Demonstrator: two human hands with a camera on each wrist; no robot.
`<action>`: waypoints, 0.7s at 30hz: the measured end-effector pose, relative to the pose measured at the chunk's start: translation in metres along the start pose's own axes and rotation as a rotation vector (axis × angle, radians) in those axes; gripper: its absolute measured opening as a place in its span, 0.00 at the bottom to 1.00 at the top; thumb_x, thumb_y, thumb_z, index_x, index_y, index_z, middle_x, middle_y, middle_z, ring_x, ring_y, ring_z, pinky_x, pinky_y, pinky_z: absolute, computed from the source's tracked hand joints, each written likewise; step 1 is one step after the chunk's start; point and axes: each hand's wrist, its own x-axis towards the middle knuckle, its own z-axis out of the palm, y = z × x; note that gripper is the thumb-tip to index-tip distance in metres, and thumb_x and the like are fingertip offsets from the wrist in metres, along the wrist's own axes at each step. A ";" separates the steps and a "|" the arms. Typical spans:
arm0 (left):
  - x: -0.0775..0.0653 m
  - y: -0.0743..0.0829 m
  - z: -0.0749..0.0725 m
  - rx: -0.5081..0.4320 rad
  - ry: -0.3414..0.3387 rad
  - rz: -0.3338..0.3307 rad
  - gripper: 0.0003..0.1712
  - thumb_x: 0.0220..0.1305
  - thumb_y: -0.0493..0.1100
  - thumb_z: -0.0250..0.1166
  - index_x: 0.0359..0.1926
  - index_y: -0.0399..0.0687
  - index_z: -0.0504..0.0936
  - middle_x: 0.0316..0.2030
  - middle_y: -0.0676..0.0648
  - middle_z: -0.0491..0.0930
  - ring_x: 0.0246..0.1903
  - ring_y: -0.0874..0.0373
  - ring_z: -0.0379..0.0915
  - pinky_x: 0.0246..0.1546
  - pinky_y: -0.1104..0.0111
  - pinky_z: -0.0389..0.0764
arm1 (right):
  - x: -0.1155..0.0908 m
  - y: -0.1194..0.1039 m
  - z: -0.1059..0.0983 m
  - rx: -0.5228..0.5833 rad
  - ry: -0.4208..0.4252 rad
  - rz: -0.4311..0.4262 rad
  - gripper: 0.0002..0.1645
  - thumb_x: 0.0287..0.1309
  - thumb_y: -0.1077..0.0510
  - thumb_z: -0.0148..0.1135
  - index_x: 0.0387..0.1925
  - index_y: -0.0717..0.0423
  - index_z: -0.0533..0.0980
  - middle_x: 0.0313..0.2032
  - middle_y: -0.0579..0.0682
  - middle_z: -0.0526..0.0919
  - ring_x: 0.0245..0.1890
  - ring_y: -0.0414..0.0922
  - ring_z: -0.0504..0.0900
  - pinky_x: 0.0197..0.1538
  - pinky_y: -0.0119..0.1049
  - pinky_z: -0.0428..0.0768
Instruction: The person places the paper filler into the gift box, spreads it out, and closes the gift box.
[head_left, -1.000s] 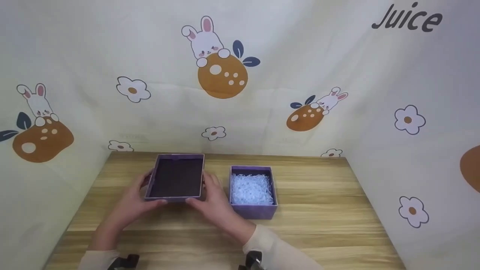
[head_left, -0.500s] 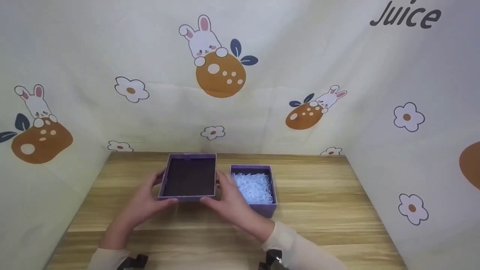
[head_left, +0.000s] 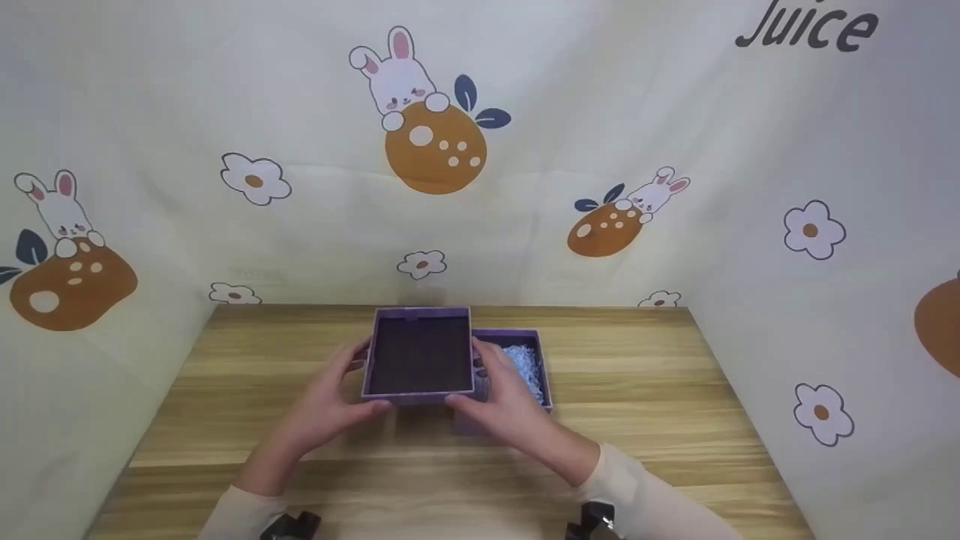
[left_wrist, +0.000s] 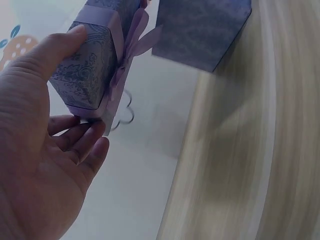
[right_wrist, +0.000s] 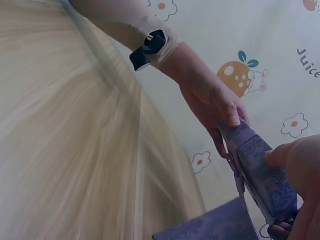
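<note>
A purple box lid [head_left: 421, 356], hollow dark inside facing up, is held in the air between both hands. My left hand [head_left: 322, 412] grips its left side, thumb along the near wall. On the right side my right hand [head_left: 517, 405] does likewise. The left wrist view shows the lid's patterned wall and a lilac ribbon bow [left_wrist: 127, 60] on its underside. Behind and to the right stands the matching purple box [head_left: 550, 375] with pale blue shredded paper [head_left: 527, 367] inside. In the head view the lid and right hand cover the box's left part.
The wood-grain table [head_left: 637, 450] bears the box. A cream curtain [head_left: 540, 97] printed with rabbits, oranges and flowers encloses the back and both sides. Each sleeve cuff carries a black strap [right_wrist: 150, 47].
Both hands have carried the lid to the right, from beside the box to where it overlaps the box's left part in the head view. The box has stayed in place.
</note>
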 end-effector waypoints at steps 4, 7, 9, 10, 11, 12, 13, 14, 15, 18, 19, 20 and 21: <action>0.006 0.003 0.011 0.016 -0.021 0.001 0.61 0.57 0.44 0.88 0.84 0.40 0.64 0.74 0.36 0.73 0.72 0.36 0.71 0.77 0.35 0.67 | -0.008 0.009 -0.012 -0.006 0.022 -0.003 0.56 0.66 0.45 0.80 0.82 0.67 0.64 0.74 0.63 0.73 0.65 0.58 0.81 0.68 0.56 0.83; 0.011 0.005 0.019 0.023 -0.026 0.006 0.61 0.57 0.45 0.88 0.85 0.41 0.64 0.74 0.37 0.72 0.72 0.36 0.71 0.76 0.35 0.67 | -0.012 0.014 -0.019 0.006 0.053 -0.019 0.55 0.66 0.46 0.81 0.81 0.68 0.65 0.73 0.63 0.74 0.67 0.58 0.80 0.69 0.57 0.82; 0.013 0.007 0.024 0.026 -0.028 0.012 0.61 0.57 0.47 0.88 0.85 0.43 0.64 0.75 0.37 0.72 0.73 0.37 0.70 0.76 0.34 0.67 | -0.015 0.018 -0.023 0.029 0.070 -0.032 0.54 0.65 0.48 0.81 0.81 0.68 0.65 0.72 0.63 0.74 0.66 0.58 0.79 0.69 0.58 0.82; 0.014 0.008 0.027 0.025 -0.030 0.012 0.61 0.57 0.47 0.88 0.85 0.44 0.64 0.75 0.38 0.71 0.73 0.38 0.70 0.77 0.35 0.67 | -0.016 0.019 -0.025 0.044 0.078 -0.036 0.54 0.65 0.49 0.82 0.81 0.68 0.65 0.72 0.63 0.75 0.66 0.58 0.79 0.69 0.58 0.81; 0.015 0.009 0.029 0.020 -0.032 0.016 0.61 0.56 0.47 0.88 0.85 0.44 0.65 0.75 0.38 0.72 0.73 0.38 0.70 0.76 0.35 0.67 | -0.017 0.021 -0.027 0.061 0.084 -0.041 0.54 0.65 0.50 0.82 0.81 0.68 0.65 0.71 0.63 0.75 0.66 0.57 0.78 0.69 0.59 0.81; 0.016 0.010 0.031 0.016 -0.035 0.022 0.61 0.56 0.46 0.88 0.85 0.45 0.65 0.74 0.39 0.72 0.73 0.39 0.70 0.76 0.35 0.67 | -0.018 0.022 -0.029 0.076 0.087 -0.038 0.54 0.65 0.50 0.82 0.81 0.68 0.65 0.71 0.62 0.75 0.65 0.56 0.79 0.69 0.58 0.81; 0.017 0.012 0.033 0.008 -0.040 0.027 0.61 0.56 0.45 0.88 0.85 0.45 0.65 0.74 0.39 0.71 0.73 0.39 0.69 0.76 0.35 0.67 | -0.020 0.024 -0.031 0.084 0.090 -0.035 0.53 0.65 0.51 0.82 0.81 0.67 0.65 0.71 0.61 0.75 0.65 0.55 0.79 0.69 0.58 0.80; 0.018 0.012 0.035 0.003 -0.047 0.027 0.61 0.56 0.45 0.88 0.86 0.45 0.64 0.75 0.40 0.71 0.73 0.39 0.69 0.76 0.34 0.67 | -0.021 0.025 -0.033 0.085 0.095 -0.031 0.53 0.65 0.51 0.82 0.81 0.66 0.65 0.71 0.60 0.75 0.65 0.55 0.78 0.70 0.58 0.80; 0.019 0.014 0.038 -0.003 -0.055 0.028 0.62 0.57 0.44 0.88 0.86 0.46 0.64 0.75 0.40 0.70 0.73 0.39 0.69 0.76 0.34 0.67 | -0.023 0.027 -0.035 0.083 0.100 -0.025 0.52 0.65 0.50 0.82 0.81 0.65 0.66 0.71 0.60 0.75 0.65 0.54 0.78 0.70 0.58 0.80; 0.020 0.016 0.044 -0.009 -0.075 0.025 0.62 0.57 0.44 0.87 0.87 0.48 0.62 0.78 0.40 0.67 0.73 0.38 0.68 0.76 0.33 0.67 | -0.028 0.032 -0.040 0.094 0.104 -0.004 0.53 0.65 0.51 0.82 0.82 0.63 0.66 0.71 0.59 0.75 0.67 0.54 0.78 0.72 0.57 0.78; 0.020 0.016 0.046 -0.010 -0.080 0.023 0.63 0.57 0.45 0.87 0.88 0.49 0.61 0.78 0.40 0.67 0.74 0.37 0.68 0.76 0.33 0.67 | -0.030 0.033 -0.041 0.101 0.103 0.002 0.53 0.65 0.51 0.82 0.82 0.63 0.65 0.71 0.60 0.75 0.67 0.54 0.78 0.73 0.55 0.78; 0.020 0.017 0.048 -0.009 -0.083 0.025 0.63 0.58 0.45 0.87 0.88 0.49 0.61 0.78 0.41 0.66 0.74 0.37 0.68 0.76 0.34 0.68 | -0.032 0.034 -0.042 0.105 0.102 0.006 0.53 0.65 0.52 0.82 0.82 0.63 0.65 0.71 0.60 0.75 0.67 0.54 0.78 0.73 0.54 0.78; 0.021 0.017 0.050 -0.011 -0.086 0.033 0.63 0.58 0.45 0.87 0.88 0.49 0.61 0.78 0.41 0.66 0.74 0.36 0.67 0.76 0.34 0.68 | -0.033 0.035 -0.044 0.105 0.103 0.009 0.53 0.65 0.52 0.82 0.83 0.62 0.65 0.71 0.59 0.75 0.67 0.53 0.78 0.73 0.52 0.79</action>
